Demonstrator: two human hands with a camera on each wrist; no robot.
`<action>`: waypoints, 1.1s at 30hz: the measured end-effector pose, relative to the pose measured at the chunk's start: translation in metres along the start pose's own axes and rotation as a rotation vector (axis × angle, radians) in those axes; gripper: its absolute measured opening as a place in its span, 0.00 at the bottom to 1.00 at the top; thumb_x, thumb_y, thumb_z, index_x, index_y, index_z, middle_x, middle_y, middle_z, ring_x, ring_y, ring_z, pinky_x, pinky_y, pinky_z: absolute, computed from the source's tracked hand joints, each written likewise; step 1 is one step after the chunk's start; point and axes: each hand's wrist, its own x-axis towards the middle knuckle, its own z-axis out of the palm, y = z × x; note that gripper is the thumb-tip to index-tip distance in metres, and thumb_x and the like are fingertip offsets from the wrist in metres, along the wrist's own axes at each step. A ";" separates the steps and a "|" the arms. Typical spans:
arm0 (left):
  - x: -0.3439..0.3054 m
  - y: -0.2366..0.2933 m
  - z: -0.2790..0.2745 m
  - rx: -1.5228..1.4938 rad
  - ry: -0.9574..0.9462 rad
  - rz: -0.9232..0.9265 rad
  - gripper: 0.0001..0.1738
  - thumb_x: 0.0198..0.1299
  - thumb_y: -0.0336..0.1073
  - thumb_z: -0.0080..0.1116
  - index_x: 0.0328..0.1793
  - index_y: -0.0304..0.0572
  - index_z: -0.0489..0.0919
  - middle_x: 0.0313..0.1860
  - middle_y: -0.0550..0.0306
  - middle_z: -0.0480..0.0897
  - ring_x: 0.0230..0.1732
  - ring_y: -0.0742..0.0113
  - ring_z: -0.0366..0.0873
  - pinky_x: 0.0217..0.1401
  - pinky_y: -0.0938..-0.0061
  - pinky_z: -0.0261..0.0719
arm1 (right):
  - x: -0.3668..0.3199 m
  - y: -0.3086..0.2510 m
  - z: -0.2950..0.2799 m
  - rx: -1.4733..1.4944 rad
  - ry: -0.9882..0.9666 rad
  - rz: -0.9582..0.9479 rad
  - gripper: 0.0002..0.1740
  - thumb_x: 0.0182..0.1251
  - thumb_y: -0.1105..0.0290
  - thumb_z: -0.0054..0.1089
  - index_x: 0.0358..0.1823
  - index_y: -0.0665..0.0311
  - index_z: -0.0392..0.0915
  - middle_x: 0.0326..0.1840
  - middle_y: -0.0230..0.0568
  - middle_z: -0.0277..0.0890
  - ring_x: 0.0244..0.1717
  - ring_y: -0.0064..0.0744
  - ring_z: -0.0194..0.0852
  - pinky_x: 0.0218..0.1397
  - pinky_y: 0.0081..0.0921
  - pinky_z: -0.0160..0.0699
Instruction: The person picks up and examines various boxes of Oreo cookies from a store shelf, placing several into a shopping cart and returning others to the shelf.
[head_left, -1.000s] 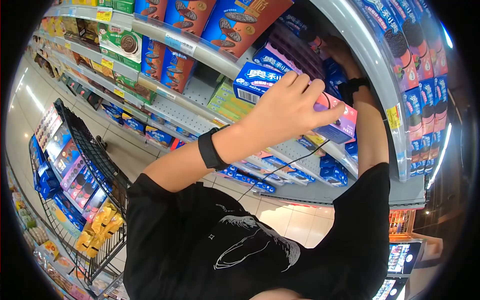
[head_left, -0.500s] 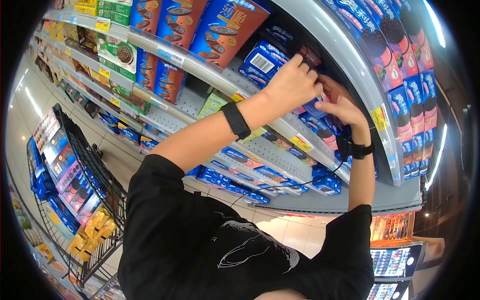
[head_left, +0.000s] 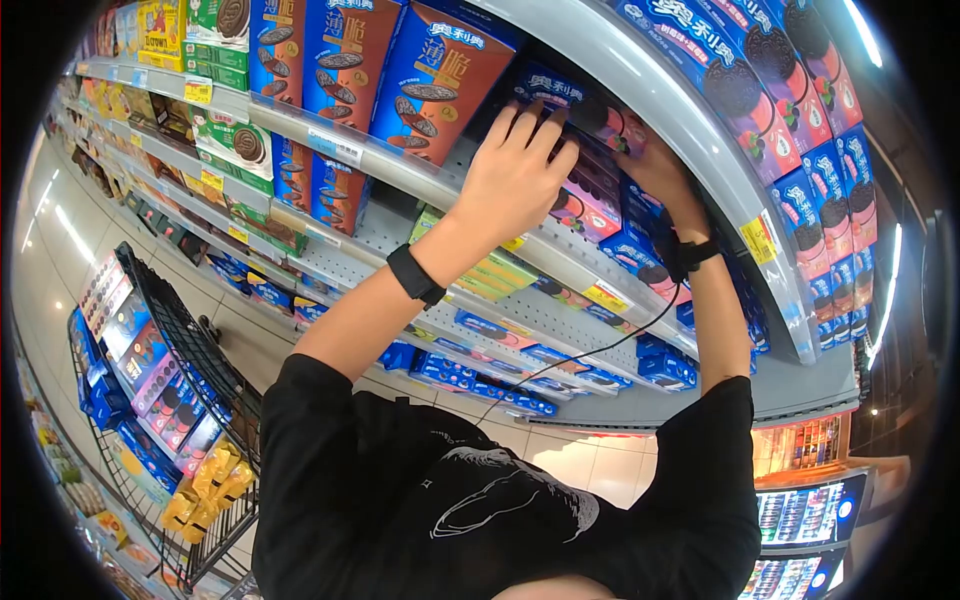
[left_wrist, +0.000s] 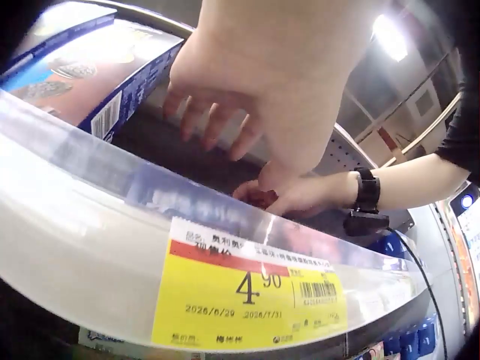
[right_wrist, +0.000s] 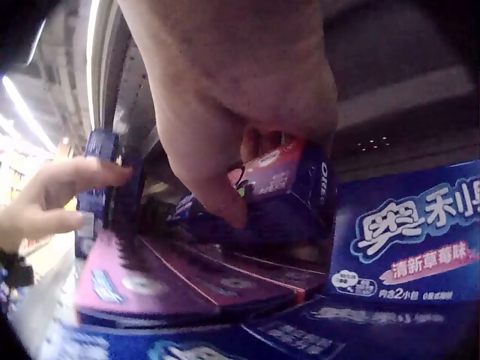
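Observation:
My right hand (head_left: 660,175) reaches deep into the shelf and grips one end of a blue-and-pink Oreo cookie box (right_wrist: 277,180). In the head view that cookie box (head_left: 590,112) lies across the top of the row. The left hand (head_left: 520,170) is over the shelf's front edge, fingers spread and pointing inward, overlapping the box's left end. From the right wrist, the left hand (right_wrist: 52,199) shows apart from the held box, with nothing between thumb and fingers. Below the held box, a row of purple-and-pink cookie boxes (right_wrist: 150,289) fills the shelf.
Large brown-and-blue cookie boxes (head_left: 425,90) stand left of my hands. A clear shelf lip with a yellow price tag (left_wrist: 251,292) runs in front. On the right, a curved shelf side (head_left: 700,110) borders stacked Oreo boxes (head_left: 750,100). A loaded shopping cart (head_left: 190,350) stands at left.
The left hand carried a cookie box to the shelf, met the right hand there, then let go and shifted left with fingers spread. The right hand came forward, then moved back deeper inside.

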 end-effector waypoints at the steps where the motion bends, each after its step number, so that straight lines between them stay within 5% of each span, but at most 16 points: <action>1: -0.003 -0.001 0.001 -0.014 -0.002 -0.001 0.23 0.44 0.35 0.64 0.50 0.41 0.79 0.59 0.45 0.75 0.62 0.47 0.70 0.70 0.53 0.63 | 0.003 0.000 0.006 -0.032 -0.031 0.021 0.38 0.50 0.67 0.73 0.63 0.67 0.66 0.58 0.52 0.71 0.63 0.47 0.67 0.65 0.34 0.64; 6: -0.019 -0.005 0.005 -0.043 -0.046 -0.016 0.22 0.45 0.37 0.67 0.48 0.41 0.80 0.55 0.47 0.77 0.59 0.48 0.71 0.68 0.53 0.64 | 0.015 -0.013 0.003 -0.029 0.015 -0.093 0.29 0.46 0.67 0.76 0.46 0.66 0.69 0.40 0.45 0.70 0.44 0.42 0.70 0.49 0.36 0.69; 8: -0.027 -0.006 0.009 -0.132 -0.239 -0.043 0.21 0.46 0.38 0.68 0.49 0.42 0.80 0.49 0.49 0.78 0.56 0.48 0.72 0.67 0.53 0.66 | 0.023 -0.008 -0.007 -0.018 -0.274 -0.007 0.25 0.46 0.65 0.77 0.40 0.64 0.70 0.34 0.40 0.68 0.36 0.35 0.67 0.40 0.31 0.68; 9: -0.029 -0.006 0.011 -0.133 -0.239 -0.046 0.21 0.46 0.38 0.68 0.49 0.42 0.80 0.49 0.49 0.78 0.56 0.48 0.72 0.67 0.53 0.66 | 0.025 -0.013 -0.011 0.020 -0.187 -0.120 0.22 0.49 0.63 0.76 0.34 0.63 0.69 0.27 0.36 0.65 0.29 0.31 0.61 0.34 0.28 0.63; 18: -0.029 -0.008 0.014 -0.150 -0.176 -0.047 0.20 0.47 0.38 0.67 0.48 0.42 0.80 0.45 0.49 0.78 0.54 0.49 0.74 0.66 0.54 0.67 | 0.037 0.021 0.015 -0.122 -0.010 -0.109 0.14 0.58 0.62 0.70 0.32 0.64 0.76 0.28 0.40 0.76 0.31 0.34 0.73 0.38 0.32 0.73; 33: -0.029 0.000 0.010 -0.133 -0.145 -0.037 0.22 0.46 0.37 0.67 0.50 0.40 0.79 0.51 0.46 0.77 0.57 0.47 0.72 0.68 0.52 0.65 | 0.042 0.026 0.020 -0.313 0.038 -0.173 0.16 0.61 0.58 0.65 0.34 0.66 0.79 0.32 0.47 0.80 0.34 0.47 0.77 0.42 0.41 0.73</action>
